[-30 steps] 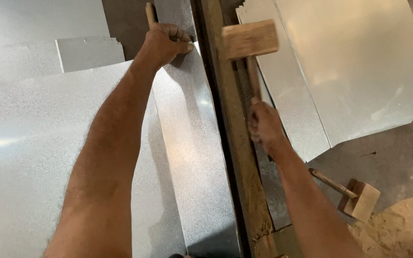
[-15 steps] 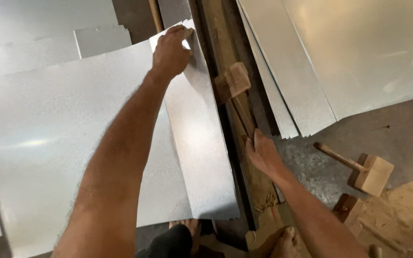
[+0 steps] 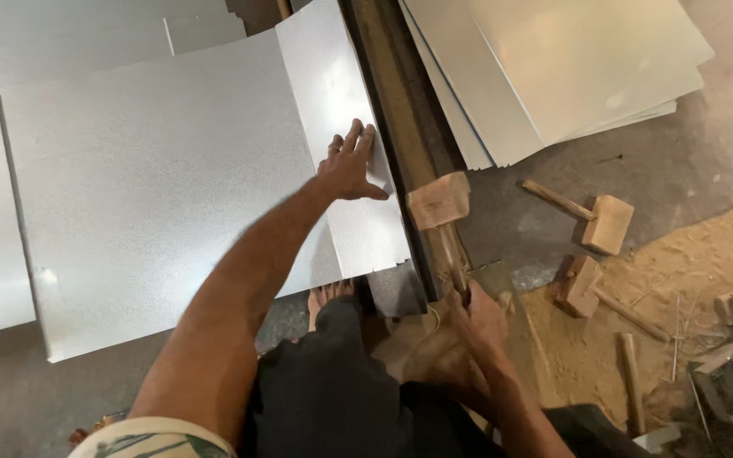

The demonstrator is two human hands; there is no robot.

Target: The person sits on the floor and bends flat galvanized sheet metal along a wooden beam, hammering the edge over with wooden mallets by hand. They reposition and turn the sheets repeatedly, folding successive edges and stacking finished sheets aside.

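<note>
The left hand (image 3: 348, 168) lies flat, fingers spread, on the metal sheet (image 3: 171, 187) near its right edge. The right hand (image 3: 472, 315) grips a wooden mallet (image 3: 439, 203), whose head seems to rest on the rail (image 3: 400, 127) just right of the sheet.

Concrete floor (image 3: 655, 178) w/ metal sheets (image 3: 570, 59), spare mallets (image 3: 591, 219), sawdust (image 3: 689, 280).
</note>
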